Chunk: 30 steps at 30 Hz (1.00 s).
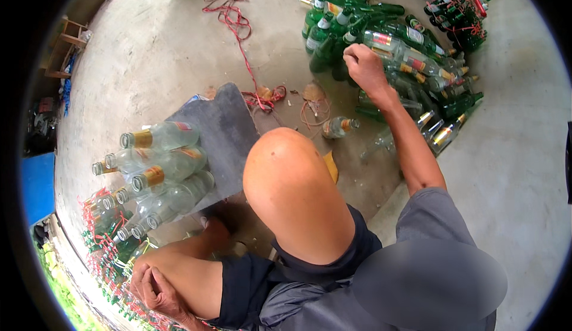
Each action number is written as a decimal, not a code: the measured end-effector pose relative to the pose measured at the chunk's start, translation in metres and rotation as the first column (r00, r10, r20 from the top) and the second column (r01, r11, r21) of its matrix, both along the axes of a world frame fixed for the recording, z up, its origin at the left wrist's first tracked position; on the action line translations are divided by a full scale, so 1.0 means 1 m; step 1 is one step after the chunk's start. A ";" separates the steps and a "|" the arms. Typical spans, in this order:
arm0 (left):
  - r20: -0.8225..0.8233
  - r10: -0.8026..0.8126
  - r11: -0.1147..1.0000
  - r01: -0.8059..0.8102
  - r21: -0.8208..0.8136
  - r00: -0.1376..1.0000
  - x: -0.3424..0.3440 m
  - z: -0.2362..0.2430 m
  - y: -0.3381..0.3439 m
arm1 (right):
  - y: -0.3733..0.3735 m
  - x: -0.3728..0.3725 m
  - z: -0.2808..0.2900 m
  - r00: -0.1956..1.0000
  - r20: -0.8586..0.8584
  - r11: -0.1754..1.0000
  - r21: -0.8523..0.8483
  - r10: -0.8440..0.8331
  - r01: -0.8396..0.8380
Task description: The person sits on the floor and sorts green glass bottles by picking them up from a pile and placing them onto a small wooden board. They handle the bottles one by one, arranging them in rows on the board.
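My right hand (366, 69) reaches out over a heap of glass bottles, its fingers curled closed. Whatever they hold, if anything, is hidden. Close beside it stand green bottles (322, 33), some with pale labels, and clear bottles (411, 59) with red and gold labels lie to its right. My left hand (155, 292) rests on my bent left leg, loosely curled with fingers apart and nothing in it. Beyond that leg, clear bottles (173, 164) with gold neck labels lie stacked on their sides on a dark grey board (223, 116).
A lone clear bottle (338, 127) is on the concrete floor beyond my knee. Red rope (235, 21) trails across the floor. Tied bundles of bottles stand at the far right (459, 18) and at the left (104, 230). A wooden frame (65, 48) stands far left.
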<state>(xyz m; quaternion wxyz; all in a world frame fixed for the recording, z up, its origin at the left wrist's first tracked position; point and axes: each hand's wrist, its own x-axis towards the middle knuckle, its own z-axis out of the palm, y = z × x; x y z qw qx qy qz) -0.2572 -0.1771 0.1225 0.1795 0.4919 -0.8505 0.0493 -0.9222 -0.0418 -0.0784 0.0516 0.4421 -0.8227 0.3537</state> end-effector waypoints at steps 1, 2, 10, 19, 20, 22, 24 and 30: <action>0.012 0.005 1.000 -0.005 -0.014 1.000 0.003 0.001 0.000 | 0.011 0.009 0.002 0.996 0.079 0.999 -0.012 0.050 -0.049; -0.015 0.030 1.000 -0.030 -0.004 0.999 0.008 0.001 0.001 | 0.025 0.020 0.000 0.993 0.105 0.999 -0.009 0.047 -0.047; -0.009 0.031 1.000 -0.031 -0.005 0.999 0.010 -0.004 -0.001 | 0.160 0.057 -0.078 0.963 0.135 0.921 0.348 -0.234 0.175; 0.034 -0.046 0.999 0.046 0.007 0.998 0.006 -0.002 -0.005 | 0.152 0.055 -0.146 0.966 -0.203 0.727 0.638 -0.161 0.255; 0.028 -0.060 0.998 0.059 0.014 0.998 0.005 -0.007 -0.009 | 0.156 0.048 -0.148 0.958 -0.236 0.694 0.663 -0.162 0.281; 0.040 -0.018 1.000 0.018 0.008 0.999 0.006 0.000 -0.003 | 0.140 0.051 -0.155 0.962 -0.234 0.655 0.706 -0.140 0.267; 0.040 0.000 1.000 0.000 0.009 0.999 0.007 0.002 -0.002 | 0.136 0.048 -0.161 0.968 -0.212 0.602 0.759 -0.132 0.249; 0.062 -0.047 0.999 0.046 0.021 0.997 0.008 0.000 -0.009 | 0.137 0.041 -0.181 0.956 -0.257 0.565 0.772 -0.140 0.290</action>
